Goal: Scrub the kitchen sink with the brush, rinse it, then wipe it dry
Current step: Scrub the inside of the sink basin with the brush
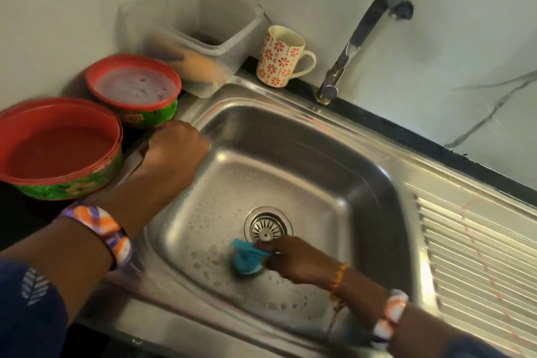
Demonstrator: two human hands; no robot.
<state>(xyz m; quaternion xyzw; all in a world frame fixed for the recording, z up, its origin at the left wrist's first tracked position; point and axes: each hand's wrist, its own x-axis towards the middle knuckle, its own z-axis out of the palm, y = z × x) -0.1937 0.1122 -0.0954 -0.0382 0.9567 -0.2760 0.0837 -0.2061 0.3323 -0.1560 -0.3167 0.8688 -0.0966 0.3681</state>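
Right grip [293, 259] on brush [247, 260], wet steel sink [290, 154]

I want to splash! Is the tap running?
Off: no water falls from the faucet spout; only droplets dot the sink.

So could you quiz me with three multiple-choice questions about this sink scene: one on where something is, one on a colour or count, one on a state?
1. Where does the patterned mug stand?
A. on the sink's back edge, left of the tap
B. in the basin
C. on the draining ridges

2. What colour is the brush in the right hand?
A. red
B. blue
C. yellow

3. Is water running from the tap?
A. yes, strongly
B. yes, a trickle
C. no

Answers: 1 A, it stands by the clear tub. 2 B, blue shows beside the drain. 3 C, no stream shows below the spout.
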